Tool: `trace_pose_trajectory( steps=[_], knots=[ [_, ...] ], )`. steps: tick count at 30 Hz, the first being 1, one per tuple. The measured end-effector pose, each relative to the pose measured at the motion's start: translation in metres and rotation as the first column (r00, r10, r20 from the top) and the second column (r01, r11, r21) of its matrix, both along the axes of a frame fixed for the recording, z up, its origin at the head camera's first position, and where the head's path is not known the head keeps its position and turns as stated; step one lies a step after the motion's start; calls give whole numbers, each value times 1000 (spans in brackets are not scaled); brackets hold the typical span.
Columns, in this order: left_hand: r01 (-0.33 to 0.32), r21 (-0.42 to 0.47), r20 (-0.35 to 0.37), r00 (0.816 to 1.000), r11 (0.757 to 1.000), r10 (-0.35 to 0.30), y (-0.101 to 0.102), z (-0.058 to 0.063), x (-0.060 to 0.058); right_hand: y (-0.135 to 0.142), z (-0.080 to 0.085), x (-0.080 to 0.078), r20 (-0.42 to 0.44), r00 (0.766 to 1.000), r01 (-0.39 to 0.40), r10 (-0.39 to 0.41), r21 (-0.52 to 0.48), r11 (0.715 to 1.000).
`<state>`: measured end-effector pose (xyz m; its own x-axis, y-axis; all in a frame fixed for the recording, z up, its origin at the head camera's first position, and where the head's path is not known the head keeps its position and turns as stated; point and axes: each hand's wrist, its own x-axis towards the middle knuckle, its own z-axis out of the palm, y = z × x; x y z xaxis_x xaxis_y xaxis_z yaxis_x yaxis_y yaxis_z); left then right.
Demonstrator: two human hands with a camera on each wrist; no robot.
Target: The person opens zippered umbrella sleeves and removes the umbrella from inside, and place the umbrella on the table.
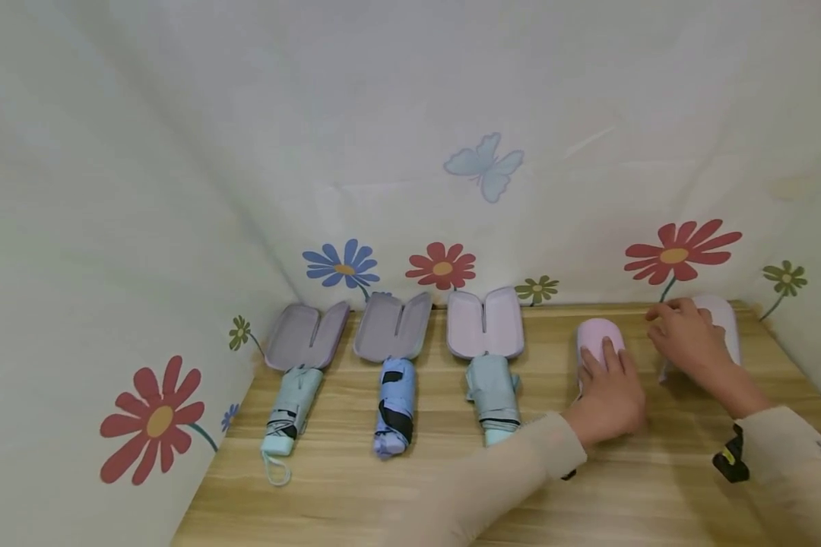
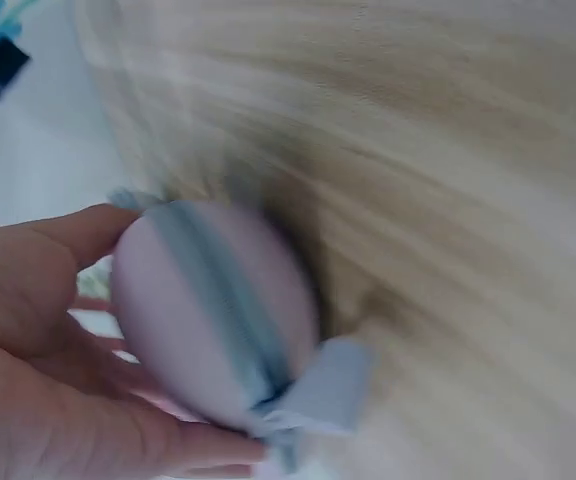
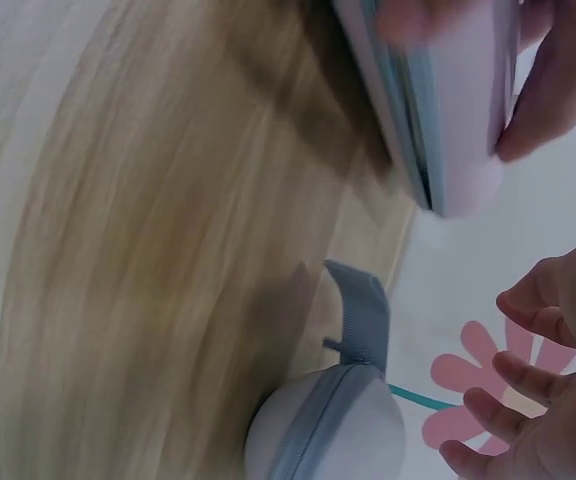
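My left hand (image 1: 607, 391) grips a pink zippered case (image 1: 600, 333) on the wooden table. In the left wrist view, the thumb and fingers lie around the case (image 2: 218, 310), whose grey zipper and pale tab face the camera. To its right stands a pale zippered case (image 1: 721, 319), partly covered by my right hand (image 1: 698, 342). The right wrist view shows the right hand (image 3: 558, 390) with loosely bent fingers holding nothing, beside that pale case (image 3: 368, 430) and its grey tab.
Three unzipped cases (image 1: 297, 334) lie spread along the back edge, left of my hands. Before each lies a folded umbrella: one grey-green (image 1: 299, 395), one blue (image 1: 398, 391), another grey-green (image 1: 491, 384) partly behind the left sleeve. A flower-printed wall covering (image 1: 383, 190) rises behind the table.
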<state>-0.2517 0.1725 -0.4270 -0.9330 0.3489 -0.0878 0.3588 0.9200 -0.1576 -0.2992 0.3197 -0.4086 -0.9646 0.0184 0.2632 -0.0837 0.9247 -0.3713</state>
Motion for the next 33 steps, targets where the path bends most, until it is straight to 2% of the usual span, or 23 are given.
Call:
trace_pose_trajectory(
  steps=[2, 6, 9, 11, 12, 13, 15, 18, 21, 22, 23, 24, 25, 28, 31, 33],
  knots=[
    [48, 52, -51, 998, 997, -45, -1, -4, -12, -2, 4, -1, -11, 1000, 4, -4, -7, 1000],
    [31, 199, -93, 996, 980, -13, 6, -15, -36, -7, 7, -1, -24, 1000, 4, -5, -38, 999],
    [15, 363, -91, 996, 932, 19, 8, -23, -53, -10, 5, -1, -32, 999, -7, 6, -48, 999],
    [19, 481, -59, 998, 877, 10, 5, -27, -62, -10, 2, -1, -47, 998, -30, 28, -44, 999],
    [21, 554, -33, 999, 832, -3, 3, -28, -65, -10, 1, -1, -55, 998, -47, 44, -42, 998],
    [10, 631, 3, 1000, 776, -15, 1, -30, -68, -9, 0, -2, -58, 996, -65, 62, -37, 997],
    [-19, 770, 61, 997, 637, -43, -4, -31, -73, -9, -2, -2, -55, 993, -103, 101, -32, 994],
    [-102, 925, 134, 989, 366, -63, -9, -30, -79, -8, -2, -2, -24, 990, -137, 137, -26, 990],
    [-146, 980, 154, 987, 135, -49, -13, -26, -83, -10, -2, -4, 1, 989, -145, 145, -27, 989],
    [-156, 985, 159, 986, 71, -42, -14, -25, -83, -10, -1, -5, 7, 990, -143, 143, -28, 989],
    [-159, 987, 159, 986, 22, -38, -15, -24, -84, -11, -1, -5, 14, 990, -142, 142, -29, 989],
    [-158, 987, 158, 987, -12, -33, -16, -23, -85, -11, -1, -5, 17, 990, -142, 142, -31, 989],
    [-156, 987, 155, 987, -35, -29, -17, -22, -86, -12, -1, -6, 20, 990, -141, 142, -32, 989],
    [-136, 989, 136, 991, -56, -3, -20, -21, -89, -14, -1, -6, 27, 990, -140, 141, -35, 990],
    [-134, 990, 135, 990, -40, 46, -23, -22, -92, -16, 0, -6, 39, 990, -134, 135, -35, 990],
    [-164, 986, 165, 982, -18, 89, -26, -23, -93, -19, 1, -7, 41, 990, -131, 133, -35, 991]
  ],
)
